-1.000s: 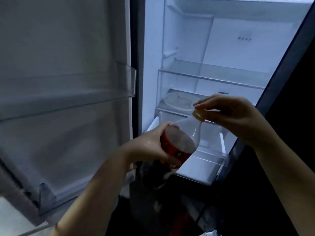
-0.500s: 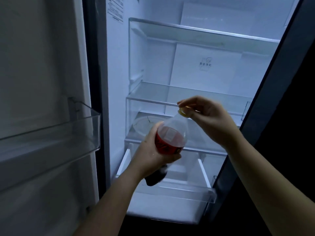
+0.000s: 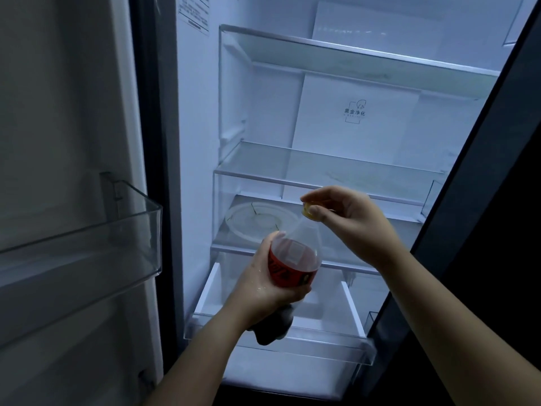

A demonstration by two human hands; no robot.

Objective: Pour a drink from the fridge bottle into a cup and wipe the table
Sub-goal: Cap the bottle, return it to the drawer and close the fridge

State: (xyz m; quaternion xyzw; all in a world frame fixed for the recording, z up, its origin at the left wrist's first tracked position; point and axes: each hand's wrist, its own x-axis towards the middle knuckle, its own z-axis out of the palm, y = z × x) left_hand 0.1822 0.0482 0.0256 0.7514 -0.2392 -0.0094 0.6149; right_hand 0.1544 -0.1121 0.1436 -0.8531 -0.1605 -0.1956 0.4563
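Hardly shifted from half a second ago: bottle a touch lower in view, same two grips. Against one second ago, view lifted to show more of the shelves.

Left hand wrapped around the red label at mid-body, holding the bottle in front of the open fridge, outside it, over the pulled-out lower drawer. Long axis tilted: dark bottom down and toward the person, neck up, away and to the right. Right hand directly at the upper end, thumb and fingertips pinching the yellow cap, other fingers loosely curled. So, right hand nearer to the cap, left hand nearer to the body. Twisting probably the step in hand, though impossible to tell whether loosening or tightening. Wet drops on the left hand, so perhaps a slippery grip.

No cup and no table in view; pouring judged not yet begun.

Room for moving: door bin well apart on the left, dark edge of the right door near the right forearm, round lidded container on the shelf behind the bottle, apart from it. Free space mainly back toward the person. Better to draw the bottle that way, neck kept up with the cap off or loose.
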